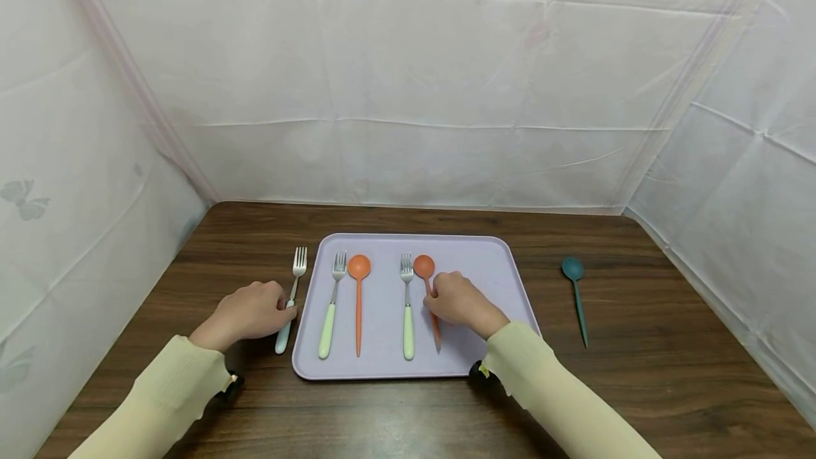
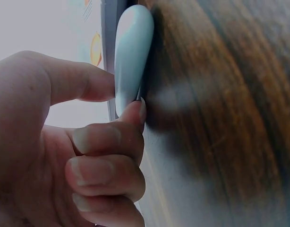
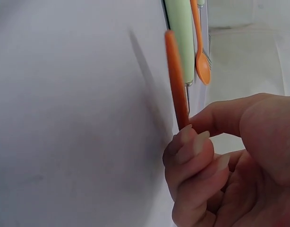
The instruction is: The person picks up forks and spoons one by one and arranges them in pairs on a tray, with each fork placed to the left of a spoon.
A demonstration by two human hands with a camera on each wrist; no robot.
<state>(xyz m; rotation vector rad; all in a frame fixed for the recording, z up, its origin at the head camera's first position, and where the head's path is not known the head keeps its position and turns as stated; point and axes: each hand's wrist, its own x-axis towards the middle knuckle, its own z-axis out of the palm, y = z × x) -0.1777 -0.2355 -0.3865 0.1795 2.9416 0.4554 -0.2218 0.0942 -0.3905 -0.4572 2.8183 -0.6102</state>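
Note:
My left hand pinches the pale blue handle of a fork on the wood, just left of the lilac tray. Over the tray's right half, my right hand pinches an orange spoon by its thin handle; the fingers cover part of that handle. Beside this spoon lies a fork with a light green handle. Farther left on the tray are another green-handled fork and a second orange spoon, side by side and roughly parallel.
A dark teal spoon lies on the brown wooden table, right of the tray. Pale sheeting hangs behind the table and along both sides.

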